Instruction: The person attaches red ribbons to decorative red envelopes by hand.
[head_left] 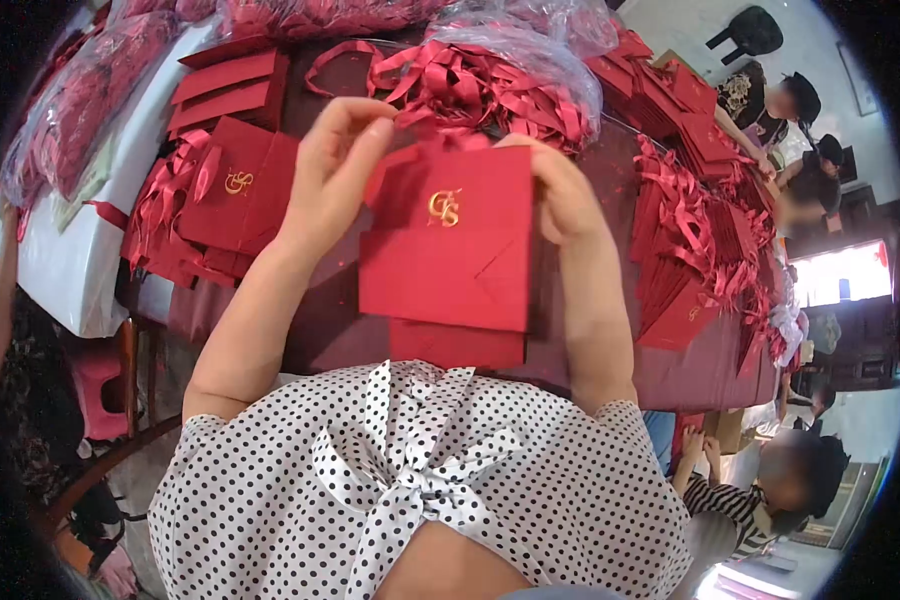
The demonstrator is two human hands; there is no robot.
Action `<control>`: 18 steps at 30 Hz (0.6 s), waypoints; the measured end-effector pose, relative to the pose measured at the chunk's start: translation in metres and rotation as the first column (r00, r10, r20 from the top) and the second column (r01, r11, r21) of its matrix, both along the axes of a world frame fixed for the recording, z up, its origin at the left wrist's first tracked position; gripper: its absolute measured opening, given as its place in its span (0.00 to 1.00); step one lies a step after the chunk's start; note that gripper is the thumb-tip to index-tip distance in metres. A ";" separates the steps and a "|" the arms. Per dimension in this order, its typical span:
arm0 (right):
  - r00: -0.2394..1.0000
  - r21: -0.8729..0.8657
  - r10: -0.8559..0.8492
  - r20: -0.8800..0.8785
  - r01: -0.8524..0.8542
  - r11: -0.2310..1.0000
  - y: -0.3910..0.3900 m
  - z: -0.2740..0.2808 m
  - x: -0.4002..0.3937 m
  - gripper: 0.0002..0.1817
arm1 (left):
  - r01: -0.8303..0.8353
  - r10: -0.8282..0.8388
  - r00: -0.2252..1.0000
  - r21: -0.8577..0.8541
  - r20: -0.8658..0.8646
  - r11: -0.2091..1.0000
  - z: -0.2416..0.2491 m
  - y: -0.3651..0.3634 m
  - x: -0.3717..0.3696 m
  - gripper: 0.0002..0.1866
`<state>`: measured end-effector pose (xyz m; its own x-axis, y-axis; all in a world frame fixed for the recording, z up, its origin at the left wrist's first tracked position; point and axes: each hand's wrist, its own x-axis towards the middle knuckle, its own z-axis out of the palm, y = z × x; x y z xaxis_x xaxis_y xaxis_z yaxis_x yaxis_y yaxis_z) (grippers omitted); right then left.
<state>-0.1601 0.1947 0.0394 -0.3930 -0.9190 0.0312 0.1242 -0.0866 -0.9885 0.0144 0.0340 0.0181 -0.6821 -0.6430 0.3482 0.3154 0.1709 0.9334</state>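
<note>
A flat red paper bag [445,270] with a gold monogram hangs in front of me over the dark red table. My right hand [560,190] grips its upper right corner, fingers behind the paper. Near the bag's upper left, my left hand [340,170] is raised with thumb and fingertips close together; whether a bit of ribbon is between them is too small to tell. Red ribbon [450,137] shows at the bag's top edge. Under the bag, nearer my body, lies another red piece [460,345]. Beyond my hands is a heap of red ribbons [470,85].
Red bags [235,190] with ribbons are stacked at left, beside a white wrapped package [90,270]. More bags [685,250] are piled at right. Plastic-wrapped bundles [300,15] line the far edge. Several people sit at right, one in a striped top [735,510].
</note>
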 end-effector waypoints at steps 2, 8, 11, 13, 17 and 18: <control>0.970 0.038 0.166 0.175 -0.175 0.984 -0.009 -0.015 -0.006 0.10 | -0.064 0.117 0.993 -0.663 0.035 0.746 0.007 0.003 0.003 0.11; 0.991 0.135 0.133 0.028 -0.136 0.982 -0.009 -0.013 -0.008 0.13 | 0.252 -0.021 0.935 -0.619 0.355 0.744 0.005 0.012 0.003 0.13; 0.962 0.143 -0.081 -0.261 0.121 0.982 -0.009 -0.023 -0.034 0.14 | 0.340 -0.097 0.909 -0.586 0.406 0.735 -0.013 0.010 -0.002 0.12; 0.678 -0.031 -0.314 -0.664 0.395 0.918 -0.018 -0.027 -0.056 0.10 | 0.354 -0.080 0.909 -0.659 0.408 0.664 -0.028 0.015 -0.005 0.13; -0.084 -0.344 -0.335 -0.938 0.316 0.884 -0.058 -0.033 -0.108 0.15 | 0.423 -0.119 0.856 -0.550 0.503 0.720 -0.023 0.016 -0.005 0.15; -0.125 -0.297 -0.270 -0.955 0.329 0.897 -0.067 -0.038 -0.117 0.16 | 0.442 -0.128 0.846 -0.545 0.518 0.713 -0.024 0.015 -0.005 0.16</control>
